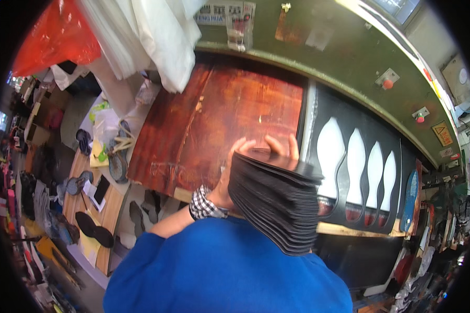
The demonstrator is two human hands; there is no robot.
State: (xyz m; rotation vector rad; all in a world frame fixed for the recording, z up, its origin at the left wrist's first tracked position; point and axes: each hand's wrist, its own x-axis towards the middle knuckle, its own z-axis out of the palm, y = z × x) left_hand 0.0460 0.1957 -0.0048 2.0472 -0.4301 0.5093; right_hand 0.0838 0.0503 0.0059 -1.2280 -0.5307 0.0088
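Note:
Close to my body is a thick stack of thin black sheets point(274, 203), tilted, with its layered edges showing. My left hand point(225, 182), with a black-and-white checked cuff at the wrist, is closed around the stack's left side. The fingers of my right hand point(287, 148) curl over its far edge; the rest of that hand and its forearm are hidden behind the sheets. Beyond my hands lies a worn reddish-brown board point(224, 115). Right of it, a black sheet point(360, 141) bears several sole-shaped openings, including a large white-filled one point(330, 151) with a dark red heel end.
A green machine body point(329, 57) with a red button point(387, 83) runs along the far side. White plastic sheeting point(164, 47) hangs at the far left over the board. On a wooden table at left lie a black sole point(94, 229) and a dark phone-like slab point(102, 189).

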